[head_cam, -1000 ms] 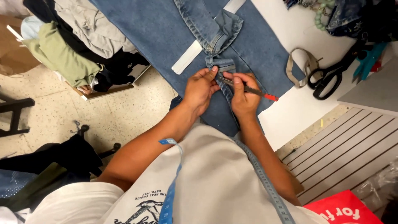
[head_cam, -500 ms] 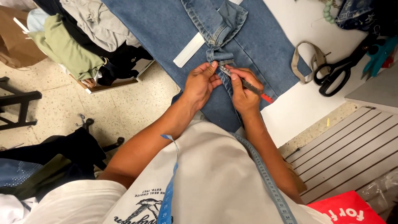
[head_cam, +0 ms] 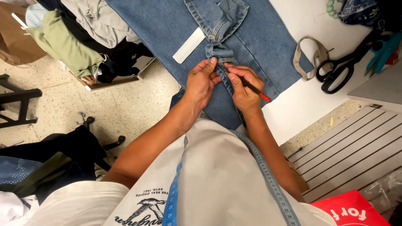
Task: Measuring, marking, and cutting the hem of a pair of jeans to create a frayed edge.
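Note:
A pair of blue jeans lies spread on a white table. My left hand pinches a folded denim strip near the jeans' hem. Close beside it, my right hand grips a thin dark tool with a red end, its tip against the same strip. A blue measuring tape hangs around my neck over a white shirt.
Black scissors and a tan strap lie on the table to the right. A white flat strip pokes out from under the jeans. Piled clothes sit on a box at left, above a speckled floor. A red bag is at lower right.
The view has shifted slightly. Both hands stay together on the denim strip, with the right hand's tool working along it.

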